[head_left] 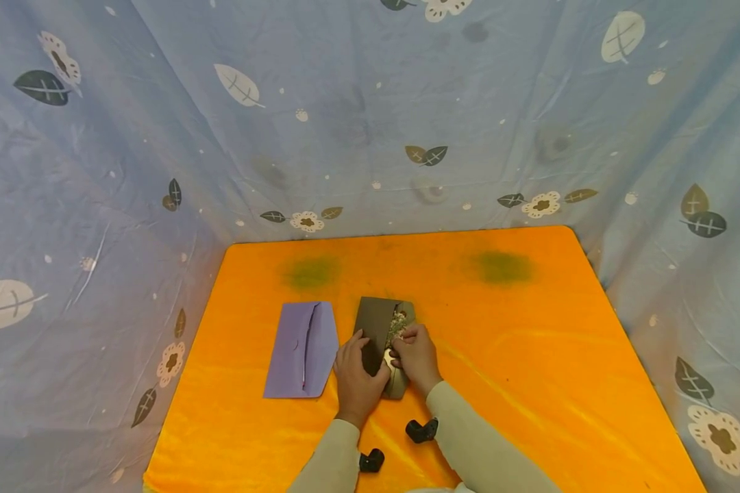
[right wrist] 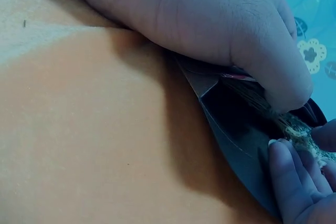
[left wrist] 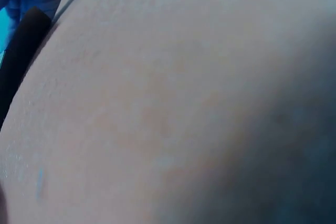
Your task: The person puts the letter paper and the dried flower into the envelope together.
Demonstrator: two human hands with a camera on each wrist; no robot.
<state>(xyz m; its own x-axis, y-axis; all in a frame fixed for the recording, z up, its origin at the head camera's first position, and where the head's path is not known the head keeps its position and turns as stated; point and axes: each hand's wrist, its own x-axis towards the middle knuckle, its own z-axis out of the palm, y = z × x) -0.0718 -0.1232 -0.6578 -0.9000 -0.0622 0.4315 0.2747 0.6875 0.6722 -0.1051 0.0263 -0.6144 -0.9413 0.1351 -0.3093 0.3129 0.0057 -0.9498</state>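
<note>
A dark brown envelope point(head_left: 373, 320) lies on the table, its long slit along the right side. My left hand point(head_left: 359, 383) holds it down across its lower half, fingers spread toward the left edge and thumb at the slit. My right hand point(head_left: 419, 356) pinches a bunch of dried plant sprigs point(head_left: 397, 324) at that opening. From the right wrist view, the sprigs point(right wrist: 295, 129) sit against the envelope's flap point(right wrist: 231, 140), between the left thumb and the right fingertips. A pale piece point(head_left: 388, 358) shows near the left thumb; its kind is unclear.
To the left lies a purple envelope point(head_left: 290, 349) with its slit slightly parted. An orange cloth point(head_left: 518, 342) covers the table, and a blue patterned curtain point(head_left: 358, 103) surrounds it. Black wrist devices point(head_left: 422, 431) hang beside the wrists. The left wrist view is mostly blurred cloth.
</note>
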